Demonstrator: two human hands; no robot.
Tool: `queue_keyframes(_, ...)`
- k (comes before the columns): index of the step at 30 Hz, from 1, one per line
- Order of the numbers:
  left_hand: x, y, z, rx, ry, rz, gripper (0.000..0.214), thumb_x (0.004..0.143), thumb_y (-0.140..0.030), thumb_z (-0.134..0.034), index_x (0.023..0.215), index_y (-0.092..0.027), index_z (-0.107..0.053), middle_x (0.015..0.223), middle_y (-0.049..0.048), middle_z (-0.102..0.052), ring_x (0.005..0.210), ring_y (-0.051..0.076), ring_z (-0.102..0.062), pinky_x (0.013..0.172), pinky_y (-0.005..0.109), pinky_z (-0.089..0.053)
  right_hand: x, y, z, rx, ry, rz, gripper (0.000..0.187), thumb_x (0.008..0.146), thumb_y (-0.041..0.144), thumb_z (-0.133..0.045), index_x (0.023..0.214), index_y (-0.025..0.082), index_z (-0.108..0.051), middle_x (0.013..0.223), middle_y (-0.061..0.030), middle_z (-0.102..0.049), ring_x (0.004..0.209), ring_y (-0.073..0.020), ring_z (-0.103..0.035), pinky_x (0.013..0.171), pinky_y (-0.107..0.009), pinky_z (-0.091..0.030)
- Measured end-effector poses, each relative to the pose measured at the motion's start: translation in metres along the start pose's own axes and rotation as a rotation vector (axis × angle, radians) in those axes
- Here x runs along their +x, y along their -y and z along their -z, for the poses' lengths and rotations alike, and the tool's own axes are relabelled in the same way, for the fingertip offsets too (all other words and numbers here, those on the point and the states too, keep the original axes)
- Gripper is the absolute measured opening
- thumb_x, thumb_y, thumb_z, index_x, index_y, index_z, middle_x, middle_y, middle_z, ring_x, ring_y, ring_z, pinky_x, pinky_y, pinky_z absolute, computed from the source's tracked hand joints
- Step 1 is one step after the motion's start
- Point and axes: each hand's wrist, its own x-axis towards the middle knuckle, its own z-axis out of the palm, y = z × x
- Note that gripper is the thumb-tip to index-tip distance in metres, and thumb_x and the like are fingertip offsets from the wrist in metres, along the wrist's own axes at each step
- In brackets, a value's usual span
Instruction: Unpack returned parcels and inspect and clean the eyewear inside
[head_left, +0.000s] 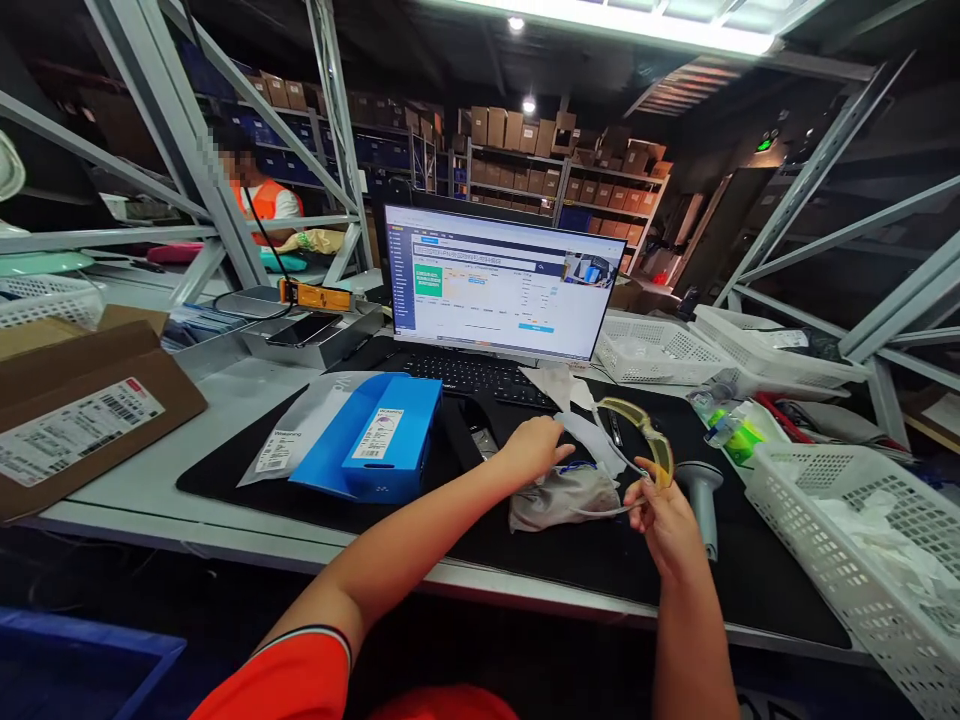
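My right hand (664, 512) is closed on a pair of yellow-lensed glasses (645, 432), held up over the black mat (247, 478). My left hand (534, 447) is curled, its fingers reaching onto white paper (592, 440) and a crumpled clear plastic bag (562, 497) lying on the mat. Whether it grips them is hidden. A blue box (375, 440) with a white label rests on a grey poly bag (304, 425) to the left of my hands.
A monitor (499, 285) and keyboard (469, 375) stand behind the mat. A grey barcode scanner (701, 495) lies right of my right hand. White mesh baskets (847, 560) sit at the right, a cardboard box (75, 400) at the left. A person in an orange vest (262, 200) works beyond the shelving.
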Motion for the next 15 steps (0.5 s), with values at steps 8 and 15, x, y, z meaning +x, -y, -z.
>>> queue_keyframes(8,-0.008,0.005,-0.008,-0.515,0.076,-0.098,0.055,0.091,-0.067,-0.051,0.104,-0.014,-0.056,0.087,0.0111,-0.071,0.075,0.017,-0.071,0.076,0.034,-0.057,0.006,-0.002,-0.021,-0.137,0.190,-0.060,0.061,0.075,0.063,-0.075,0.115,0.022,-0.055,0.061,0.0041,-0.063,0.036,-0.0092,-0.049,0.035,-0.019,-0.029)
queue_keyframes(15,-0.020,0.007,0.040,-0.413,0.168,-0.259,0.045,0.088,-0.059,-0.058,0.098,-0.015,-0.054,0.078,0.0065,-0.067,0.074,0.019,-0.068,0.070,0.030,-0.053,0.025,0.033,-0.011,-0.273,0.266,0.064,0.040,0.077,0.057,-0.078,0.087,0.020,-0.064,0.068,0.0010,-0.064,0.044,-0.0075,-0.049,0.041,-0.020,-0.034)
